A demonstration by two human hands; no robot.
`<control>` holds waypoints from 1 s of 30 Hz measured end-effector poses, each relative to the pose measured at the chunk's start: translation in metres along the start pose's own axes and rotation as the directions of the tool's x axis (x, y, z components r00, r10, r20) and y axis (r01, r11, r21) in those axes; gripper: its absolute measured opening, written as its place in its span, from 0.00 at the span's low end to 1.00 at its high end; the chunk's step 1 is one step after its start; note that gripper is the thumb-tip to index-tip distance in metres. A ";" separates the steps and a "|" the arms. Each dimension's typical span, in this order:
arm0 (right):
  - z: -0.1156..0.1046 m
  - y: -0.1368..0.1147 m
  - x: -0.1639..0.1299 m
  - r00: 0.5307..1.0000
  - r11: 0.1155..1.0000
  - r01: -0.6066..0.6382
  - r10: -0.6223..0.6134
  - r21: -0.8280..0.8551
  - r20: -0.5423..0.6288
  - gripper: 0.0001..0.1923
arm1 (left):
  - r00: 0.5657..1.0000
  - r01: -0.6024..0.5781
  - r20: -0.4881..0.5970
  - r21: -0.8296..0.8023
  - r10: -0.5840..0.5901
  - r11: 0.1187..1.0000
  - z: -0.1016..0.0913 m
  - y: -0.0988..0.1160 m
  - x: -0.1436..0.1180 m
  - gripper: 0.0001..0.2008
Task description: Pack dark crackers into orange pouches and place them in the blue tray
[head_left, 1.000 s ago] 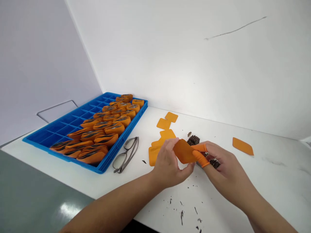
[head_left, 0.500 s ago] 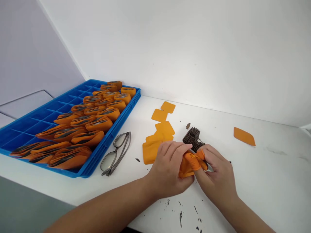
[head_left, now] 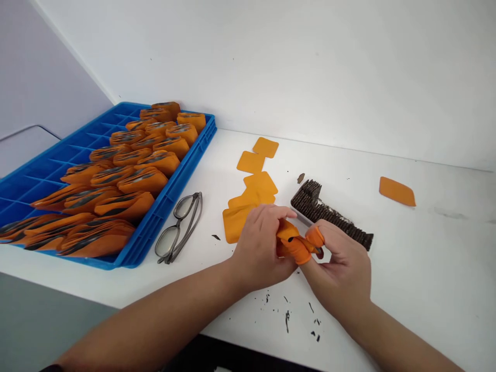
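Sheet now folded small between both hands

A second ago the orange sheet (head_left: 289,238) was open and flat; now it is bunched into a fold, so the wrapping looks under way. The left hand (head_left: 259,248) curls shut around its left side, and the right hand (head_left: 341,263) pinches it with orange-capped fingertips (head_left: 314,236), above the table's (head_left: 426,268) near edge. The dark stack (head_left: 329,214) lies just beyond.

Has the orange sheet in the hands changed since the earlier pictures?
Yes. The orange sheet, formerly flat, is now folded small between both hands, nearer the orange squares.
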State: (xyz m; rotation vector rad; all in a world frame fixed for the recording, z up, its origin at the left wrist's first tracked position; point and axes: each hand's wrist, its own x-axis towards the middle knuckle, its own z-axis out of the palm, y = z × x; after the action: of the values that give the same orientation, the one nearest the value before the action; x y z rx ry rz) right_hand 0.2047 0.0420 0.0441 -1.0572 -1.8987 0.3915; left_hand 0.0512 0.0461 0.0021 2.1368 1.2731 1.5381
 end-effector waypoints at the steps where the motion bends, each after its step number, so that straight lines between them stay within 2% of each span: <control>1: 0.000 0.001 -0.001 1.000 1.000 0.012 -0.012 0.004 0.000 0.19 | 1.000 -0.006 0.016 -0.037 0.006 0.999 -0.001 0.001 0.000 0.19; 4: 0.000 0.005 -0.002 0.998 0.998 0.069 -0.070 0.007 0.010 0.24 | 0.998 0.008 0.063 -0.124 0.000 0.992 -0.003 0.002 0.002 0.13; 6: -0.001 0.009 -0.002 0.991 0.991 0.133 -0.133 -0.009 -0.010 0.25 | 0.994 0.078 0.092 -0.160 -0.064 0.984 -0.005 0.001 0.002 0.12; 8: -0.001 0.014 0.000 0.975 0.979 0.197 -0.202 -0.060 -0.095 0.19 | 0.980 0.174 0.128 -0.200 -0.150 0.964 -0.006 -0.002 0.002 0.15; 9: -0.001 0.016 0.000 0.958 0.968 0.231 -0.244 -0.098 -0.152 0.19 | 0.972 0.217 0.143 -0.223 -0.189 0.950 -0.007 -0.003 0.002 0.17; 11: -0.002 0.022 0.002 0.908 0.929 0.313 -0.354 -0.196 -0.224 0.34 | 0.956 0.279 0.168 -0.265 -0.240 0.923 -0.009 -0.004 0.001 0.20; 12: -0.002 0.025 0.003 0.878 0.893 0.373 -0.427 -0.250 -0.217 0.36 | 0.951 0.295 0.178 -0.282 -0.253 0.913 -0.009 -0.005 0.001 0.20; 14: -0.003 0.031 0.004 0.825 0.815 0.475 -0.543 -0.331 -0.153 0.30 | 0.948 0.305 0.189 -0.303 -0.257 0.903 -0.011 -0.005 0.002 0.19; 17: -0.005 0.037 0.004 0.793 0.741 0.546 -0.608 -0.391 -0.044 0.15 | 0.946 0.306 0.216 -0.364 -0.241 0.880 -0.012 -0.005 0.002 0.18; 19: -0.006 0.040 0.003 0.794 0.730 0.557 -0.609 -0.397 -0.006 0.15 | 0.940 0.322 0.242 -0.405 -0.240 0.855 -0.012 -0.004 0.001 0.17; 21: -0.006 0.042 0.003 0.802 0.739 0.551 -0.598 -0.388 0.000 0.19 | 0.933 0.340 0.261 -0.423 -0.246 0.840 -0.011 -0.003 -0.001 0.16; 25: -0.004 0.041 0.002 0.847 0.803 0.503 -0.532 -0.318 -0.004 0.27 | 0.923 0.382 0.213 -0.395 -0.321 0.836 -0.012 0.001 -0.003 0.19; 28: 0.001 0.030 -0.001 0.887 0.877 0.440 -0.458 -0.192 -0.060 0.32 | 0.913 0.407 0.093 -0.205 -0.396 0.890 -0.014 0.001 -0.002 0.22; 30: 0.004 0.022 -0.005 0.924 0.926 0.363 -0.373 -0.109 -0.089 0.31 | 0.937 0.349 -0.002 -0.020 -0.350 0.937 -0.015 -0.002 0.001 0.26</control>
State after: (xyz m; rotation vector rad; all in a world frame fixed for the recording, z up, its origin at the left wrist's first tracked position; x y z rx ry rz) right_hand 0.2133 0.0515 0.0251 -0.7366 -1.9780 0.0314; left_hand 0.0373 0.0434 0.0078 1.7713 1.5332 1.3973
